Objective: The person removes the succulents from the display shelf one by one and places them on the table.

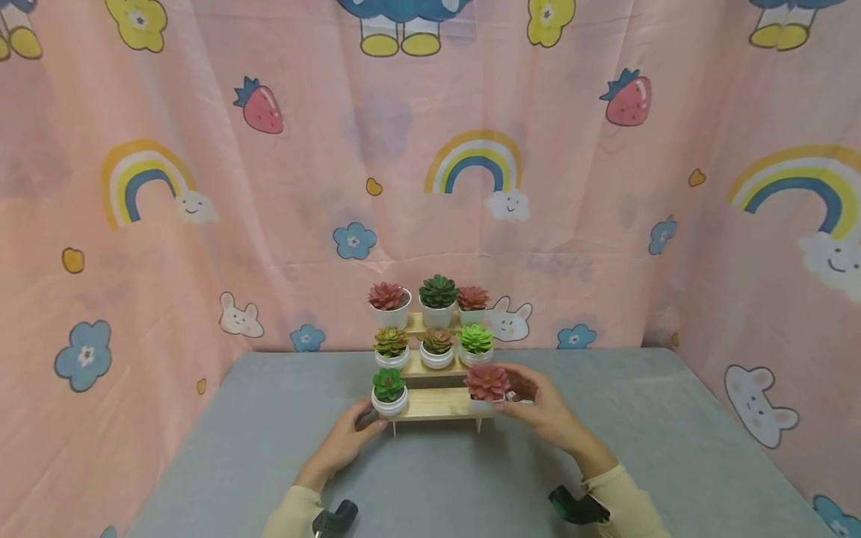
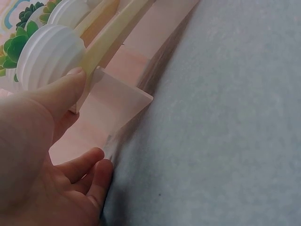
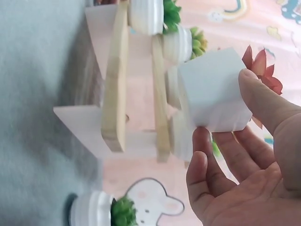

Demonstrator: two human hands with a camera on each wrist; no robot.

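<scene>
- Head: your right grip (image 1: 548, 409) pinches the square pot (image 1: 480, 406), red succulent (image 1: 486, 382) inside, at the right end of the shelf (image 1: 430, 403); keep it level.
- Left wrist: your left grip (image 2: 42, 176) holds the shelf's other end, under a ribbed pot (image 2: 51, 59); brace gently.
- Right wrist: avoid bumping the round pot (image 3: 93, 211) of greenery (image 3: 124, 213) near your grip.

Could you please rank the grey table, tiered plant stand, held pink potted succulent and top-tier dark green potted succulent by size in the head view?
1. Grey table
2. Tiered plant stand
3. Pink potted succulent and dark green potted succulent: too alike to rank; the pink is nearer.
</scene>
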